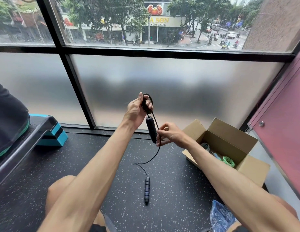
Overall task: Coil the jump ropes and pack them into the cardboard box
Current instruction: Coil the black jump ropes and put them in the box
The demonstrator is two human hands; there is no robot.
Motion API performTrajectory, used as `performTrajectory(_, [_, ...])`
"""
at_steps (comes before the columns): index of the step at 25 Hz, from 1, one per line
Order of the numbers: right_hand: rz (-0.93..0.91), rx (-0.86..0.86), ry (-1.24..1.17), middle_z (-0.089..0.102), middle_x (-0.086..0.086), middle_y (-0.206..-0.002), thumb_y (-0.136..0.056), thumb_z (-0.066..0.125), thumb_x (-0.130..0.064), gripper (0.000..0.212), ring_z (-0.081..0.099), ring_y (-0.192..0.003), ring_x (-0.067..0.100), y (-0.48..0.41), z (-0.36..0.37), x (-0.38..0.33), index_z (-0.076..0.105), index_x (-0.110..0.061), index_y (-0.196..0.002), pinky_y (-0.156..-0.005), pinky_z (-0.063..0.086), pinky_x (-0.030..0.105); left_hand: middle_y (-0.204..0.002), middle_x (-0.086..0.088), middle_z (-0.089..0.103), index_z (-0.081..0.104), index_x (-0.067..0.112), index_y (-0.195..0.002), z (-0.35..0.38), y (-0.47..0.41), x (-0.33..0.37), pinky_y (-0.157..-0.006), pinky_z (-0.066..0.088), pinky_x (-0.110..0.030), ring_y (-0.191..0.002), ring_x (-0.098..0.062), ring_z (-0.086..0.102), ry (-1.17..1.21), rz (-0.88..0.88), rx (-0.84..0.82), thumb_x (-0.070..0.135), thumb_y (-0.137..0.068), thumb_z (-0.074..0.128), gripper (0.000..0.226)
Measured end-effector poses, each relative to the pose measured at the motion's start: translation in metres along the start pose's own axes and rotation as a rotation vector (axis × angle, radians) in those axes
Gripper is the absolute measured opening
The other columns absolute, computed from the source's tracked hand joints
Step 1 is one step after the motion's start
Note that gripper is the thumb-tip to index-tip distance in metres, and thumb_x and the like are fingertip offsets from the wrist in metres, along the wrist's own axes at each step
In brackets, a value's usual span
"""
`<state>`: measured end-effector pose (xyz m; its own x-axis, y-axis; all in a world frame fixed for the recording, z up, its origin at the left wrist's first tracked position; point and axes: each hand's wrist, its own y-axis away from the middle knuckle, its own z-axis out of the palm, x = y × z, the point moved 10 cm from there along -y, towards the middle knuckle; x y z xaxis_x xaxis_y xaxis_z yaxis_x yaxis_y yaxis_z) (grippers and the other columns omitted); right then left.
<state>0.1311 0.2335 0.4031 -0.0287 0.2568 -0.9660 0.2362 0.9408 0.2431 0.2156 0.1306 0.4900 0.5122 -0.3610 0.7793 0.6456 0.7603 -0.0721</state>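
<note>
1. A black jump rope (156,131) is held up in front of a frosted window (171,91), above the floor. Its cord makes a small loop at the top and then runs down past a black handle (151,129) that hangs upright between the two hands.
2. The left hand (137,111) is raised highest, palm turned inward, with fingers curled closed around the loop of cord near the top of the hanging handle.
3. The right hand (169,133) sits lower and just to the right. Its thumb and fingers pinch the cord beside the lower part of the handle.
4. Both forearms are bare and reach forward from the bottom of the view, converging toward the rope.
5. From the right hand the cord drops in a curve to the dark speckled floor (79,164), where it ends at a second handle (147,190) that is black with blue rings and lies flat.
6. An open cardboard box (229,136) stands on the floor to the right, near the right forearm. Inside it lie coiled ropes, one green (228,161) and one pale grey-green (205,146).
7. A crumpled blue plastic bag (219,216) lies at lower right, and a teal and black step platform (50,131) sits at left.
</note>
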Motion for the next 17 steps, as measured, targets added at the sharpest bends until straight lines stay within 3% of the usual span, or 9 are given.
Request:
performTrajectory(5, [0.035,-0.062,0.04,0.066,0.024,-0.076,-0.092,0.066,-0.005,0.018,0.067,-0.063,0.034,0.005,0.008,-0.001,0.05,0.0,-0.098,-0.064,0.062,0.048,-0.062,-0.009,0.058,0.061,0.002,-0.085,-0.009,0.001,0.008,-0.056,0.05,-0.028,-0.053,-0.022,0.057,-0.319,0.174,0.117,0.023,-0.102,0.05,0.029])
performTrajectory(9, [0.029,-0.069,0.137,0.061,0.017,-0.071,-0.09,0.069,-0.005,0.015,0.061,-0.057,0.023,0.007,0.007,-0.004,0.055,0.0,-0.085,-0.061,0.062,0.049,-0.063,-0.015,0.059,0.061,-0.006,-0.089,-0.012,0.009,0.01,-0.051,0.049,-0.024,-0.048,-0.02,0.06,-0.55,0.264,0.183,0.022,-0.102,0.051,0.032])
performTrajectory(13, [0.039,-0.066,0.248,0.06,0.013,-0.069,-0.093,0.065,-0.009,0.017,0.059,-0.056,0.02,0.012,0.007,0.001,0.056,-0.003,-0.08,-0.058,0.061,0.042,-0.062,-0.016,0.062,0.06,-0.008,-0.087,-0.017,0.01,0.013,-0.054,0.054,-0.03,-0.051,-0.028,0.062,-0.667,0.334,0.215,0.024,-0.101,0.054,0.036])
performTrajectory(17, [-0.148,-0.005,0.421,0.061,0.006,-0.066,-0.094,0.066,-0.017,0.017,0.053,-0.055,0.015,0.005,0.007,-0.018,0.059,-0.01,-0.08,-0.053,0.044,0.029,-0.059,-0.013,0.066,0.06,-0.004,-0.083,-0.021,0.004,0.01,-0.058,0.057,-0.035,-0.052,-0.03,0.067,-0.855,0.333,0.211,0.025,-0.099,0.057,0.034])
